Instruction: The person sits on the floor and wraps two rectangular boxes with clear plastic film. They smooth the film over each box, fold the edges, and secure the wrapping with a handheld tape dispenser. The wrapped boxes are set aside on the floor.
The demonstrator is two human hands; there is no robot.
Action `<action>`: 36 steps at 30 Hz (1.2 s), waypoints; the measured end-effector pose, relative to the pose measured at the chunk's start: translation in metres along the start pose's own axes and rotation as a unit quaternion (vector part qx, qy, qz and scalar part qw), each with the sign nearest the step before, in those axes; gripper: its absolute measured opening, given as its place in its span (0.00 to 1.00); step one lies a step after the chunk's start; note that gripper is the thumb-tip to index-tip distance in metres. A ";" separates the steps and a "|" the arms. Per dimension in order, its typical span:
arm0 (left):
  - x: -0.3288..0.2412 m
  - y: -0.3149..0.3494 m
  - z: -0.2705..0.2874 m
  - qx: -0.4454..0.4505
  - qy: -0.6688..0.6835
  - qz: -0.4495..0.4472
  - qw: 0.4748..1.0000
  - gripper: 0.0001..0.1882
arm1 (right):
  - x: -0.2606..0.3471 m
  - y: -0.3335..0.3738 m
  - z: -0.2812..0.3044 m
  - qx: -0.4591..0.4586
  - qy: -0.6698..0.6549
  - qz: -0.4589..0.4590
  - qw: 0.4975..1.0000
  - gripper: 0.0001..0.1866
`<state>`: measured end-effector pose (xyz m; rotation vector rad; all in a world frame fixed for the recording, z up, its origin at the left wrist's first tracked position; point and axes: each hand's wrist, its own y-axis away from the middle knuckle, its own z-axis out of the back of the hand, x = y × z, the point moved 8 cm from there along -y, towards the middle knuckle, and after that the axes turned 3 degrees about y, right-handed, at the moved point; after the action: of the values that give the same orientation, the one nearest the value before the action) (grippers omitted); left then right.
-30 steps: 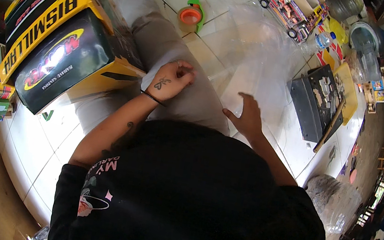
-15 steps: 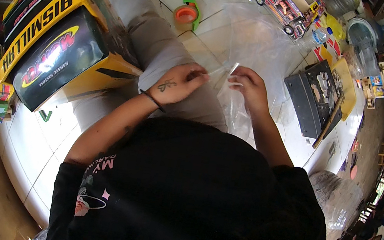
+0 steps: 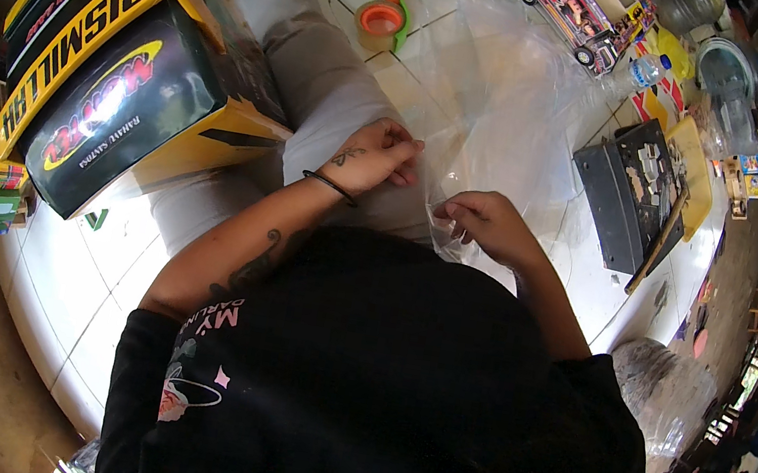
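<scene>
Tiled floor (image 3: 80, 287): serves as the work surface, probably because the large pieces need room to lie flat within reach of a seated person.
Black-and-yellow box (image 3: 118, 118): stands at the person's left, close against the grey-trousered legs (image 3: 329, 58); whether it leans on them I cannot tell. That side placement leaves the space before the right hand free for the film.
Clear plastic sheet (image 3: 516, 79): lies loosely spread over the tiles ahead and to the right, its near edge reaching the right hand; being thin and limp, it likely needs the floor to bear most of it.
Dark case (image 3: 611, 200): sits beyond the sheet at the right, scraps and a stick on it, apparently set aside.
Toy truck (image 3: 571, 18): rests past the sheet's far edge, well apart from both hands.
Right hand (image 3: 491, 227): thumb and forefinger seem to pinch the sheet's near edge, a light hold suited to film.
Left hand (image 3: 380, 157): hovers over the leg, fingers curled inward; whether they grip anything I cannot tell.
Orange-and-green tape dispenser (image 3: 381, 18): sits just beyond the leg, handy to either arm.
</scene>
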<state>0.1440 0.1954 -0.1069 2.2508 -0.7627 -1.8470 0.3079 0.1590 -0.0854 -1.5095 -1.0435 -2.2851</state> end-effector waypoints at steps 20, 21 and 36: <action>-0.028 0.029 -0.014 -0.018 -0.248 -0.069 0.966 0.14 | 0.043 -0.010 -0.021 -0.014 0.125 0.120 0.985 0.14; -0.023 0.027 -0.010 -0.026 -0.218 -0.046 0.974 0.12 | 0.041 -0.008 -0.018 0.006 0.098 0.106 0.990 0.14; -0.009 0.019 0.001 -0.023 -0.073 -0.035 0.996 0.13 | 0.039 -0.004 -0.014 0.075 0.051 0.066 0.994 0.19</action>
<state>0.1359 0.1839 -0.0916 2.1591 -0.6633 -2.0574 0.2780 0.1602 -0.0569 -1.3473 -1.0291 -2.1183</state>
